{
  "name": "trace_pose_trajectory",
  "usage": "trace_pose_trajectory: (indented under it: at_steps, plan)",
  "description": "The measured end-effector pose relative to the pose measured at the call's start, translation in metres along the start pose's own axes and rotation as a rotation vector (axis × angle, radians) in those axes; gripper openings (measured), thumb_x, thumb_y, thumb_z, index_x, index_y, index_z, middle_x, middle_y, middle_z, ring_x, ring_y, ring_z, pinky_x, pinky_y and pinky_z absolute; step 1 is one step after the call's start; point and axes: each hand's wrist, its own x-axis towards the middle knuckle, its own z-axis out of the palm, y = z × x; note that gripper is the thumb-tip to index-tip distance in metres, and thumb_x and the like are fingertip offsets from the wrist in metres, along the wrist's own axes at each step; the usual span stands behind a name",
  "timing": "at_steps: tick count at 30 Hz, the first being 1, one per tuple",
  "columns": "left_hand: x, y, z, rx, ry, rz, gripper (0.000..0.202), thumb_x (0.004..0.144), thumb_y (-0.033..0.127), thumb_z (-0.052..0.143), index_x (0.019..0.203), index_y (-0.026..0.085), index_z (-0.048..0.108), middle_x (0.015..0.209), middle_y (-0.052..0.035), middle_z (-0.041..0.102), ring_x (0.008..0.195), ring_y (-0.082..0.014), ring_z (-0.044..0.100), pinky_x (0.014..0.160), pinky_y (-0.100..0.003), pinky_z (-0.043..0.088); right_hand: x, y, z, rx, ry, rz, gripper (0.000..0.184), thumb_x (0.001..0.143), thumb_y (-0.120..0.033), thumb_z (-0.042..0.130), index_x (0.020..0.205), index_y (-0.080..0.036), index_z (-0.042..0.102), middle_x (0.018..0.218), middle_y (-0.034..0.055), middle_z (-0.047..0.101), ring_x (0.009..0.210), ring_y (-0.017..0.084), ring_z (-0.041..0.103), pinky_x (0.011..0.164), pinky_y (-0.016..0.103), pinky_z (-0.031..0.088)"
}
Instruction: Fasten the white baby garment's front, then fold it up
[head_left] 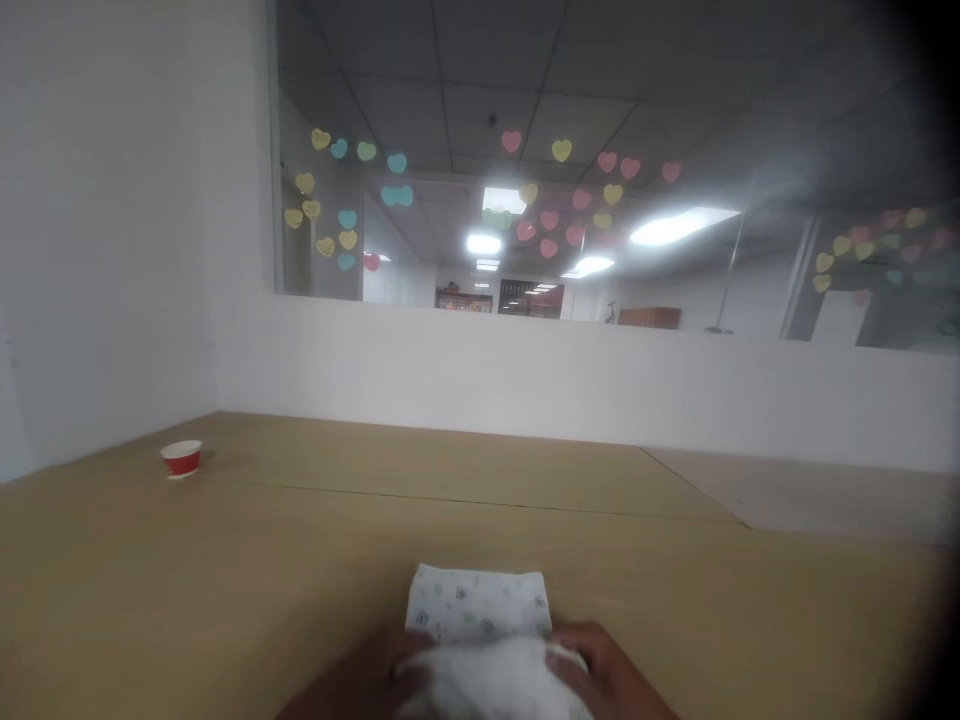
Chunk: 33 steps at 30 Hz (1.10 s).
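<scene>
A white cloth with a small green print (477, 604) lies folded on the tan table (465, 500), close to its near edge. Its nearer part is bunched into a soft white fold (495, 685), partly cut off by the bottom of the picture. My left hand (367, 682) holds the left side of this fold, and my right hand (589, 668) holds its right side. The fingers of both hands rest on the fabric, and the palms are out of sight.
A small red-and-white paper cup (181, 459) stands far off on the left of the table. White walls (600, 375) rise behind it, below a wide window (525, 200) with paper hearts stuck on it. A seam crosses the tabletop.
</scene>
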Motion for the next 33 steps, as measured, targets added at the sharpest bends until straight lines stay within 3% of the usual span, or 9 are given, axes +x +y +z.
trace_pose_trajectory:
  at_steps: [2,4,8,13,19,23,26,30,33]
  plan:
    - [0.043,0.007,-0.022,-0.045,-0.04,0.09,0.052,0.09,0.067,0.055,0.118,0.026,0.069,0.12,-0.0086,0.063,0.11,-0.0353,0.058,0.094,-0.044,0.047,0.046,-0.003,-0.005,0.039,-0.101,-0.056,0.053,0.085,-0.065,0.055,0.089,-0.014,0.07,0.096,0.0115,0.063,0.091,0.027,0.058,0.081,0.034,0.047]
    - [0.086,0.002,-0.037,-0.143,-0.218,0.113,0.05,0.085,0.064,0.062,0.097,0.016,0.07,0.098,-0.0099,0.066,0.09,-0.0309,0.061,0.072,-0.033,0.044,0.088,-0.001,-0.005,0.036,-0.212,-0.028,0.051,0.077,-0.063,0.056,0.07,-0.012,0.057,0.073,0.006,0.053,0.069,0.016,0.047,0.061,0.024,0.035]
    - [0.129,-0.025,-0.045,-0.167,-0.291,0.012,0.037,0.072,0.05,0.064,0.072,0.013,0.059,0.072,-0.0043,0.056,0.069,-0.0206,0.049,0.061,-0.028,0.026,0.133,0.023,0.003,0.021,-0.26,0.015,0.043,0.067,-0.054,0.055,0.06,-0.013,0.042,0.06,0.0003,0.036,0.06,0.01,0.032,0.056,0.021,0.022]
    - [0.124,-0.033,-0.033,-0.11,-0.163,-0.026,0.034,0.068,0.048,0.054,0.075,0.015,0.055,0.076,-0.0049,0.056,0.075,-0.0231,0.05,0.065,-0.03,0.029,0.127,0.044,0.009,0.0,-0.169,-0.041,0.033,0.068,-0.044,0.052,0.062,-0.012,0.047,0.065,0.0007,0.043,0.066,0.011,0.039,0.061,0.021,0.026]
    - [0.125,-0.034,-0.022,0.237,0.036,-0.043,0.019,0.072,0.035,0.048,0.068,0.016,0.051,0.078,-0.0081,0.056,0.074,-0.0248,0.053,0.065,-0.034,0.033,0.119,0.037,0.009,-0.114,-0.074,-0.035,0.013,0.068,-0.021,0.06,0.064,-0.011,0.052,0.068,-0.0002,0.048,0.069,0.012,0.044,0.064,0.021,0.029]
    - [0.115,-0.025,-0.01,0.445,0.232,0.059,0.017,0.077,0.024,0.057,0.092,0.017,0.062,0.098,-0.0113,0.062,0.094,-0.0301,0.056,0.086,-0.045,0.043,0.109,0.022,0.019,-0.438,0.119,-0.075,0.017,0.072,-0.012,0.065,0.088,-0.013,0.067,0.096,0.0081,0.061,0.094,0.024,0.054,0.085,0.032,0.04]
    - [0.105,-0.013,0.022,0.426,0.278,0.239,0.031,0.093,0.032,0.053,0.118,0.017,0.063,0.125,-0.0151,0.058,0.122,-0.0337,0.05,0.109,-0.052,0.036,0.095,0.011,0.043,-0.544,0.289,-0.135,0.033,0.085,-0.023,0.064,0.116,-0.014,0.069,0.128,0.0163,0.054,0.122,0.036,0.046,0.107,0.051,0.034]
    - [0.09,-0.014,0.072,0.509,0.134,0.326,0.05,0.103,0.036,0.043,0.149,0.017,0.043,0.153,-0.013,0.034,0.143,-0.0335,0.029,0.12,-0.055,0.029,0.066,-0.002,0.071,-0.458,0.03,-0.197,0.062,0.103,-0.051,0.043,0.152,-0.014,0.044,0.155,0.0103,0.027,0.145,0.035,0.022,0.122,0.055,0.017]
    - [0.072,-0.022,0.074,0.64,0.122,0.368,0.052,0.104,0.033,0.043,0.154,0.022,0.033,0.157,-0.0081,0.026,0.145,-0.0326,0.025,0.119,-0.056,0.031,0.041,-0.008,0.064,-0.597,-0.158,-0.133,0.076,0.105,-0.063,0.03,0.158,-0.009,0.03,0.157,0.01,0.015,0.147,0.035,0.014,0.122,0.058,0.015]
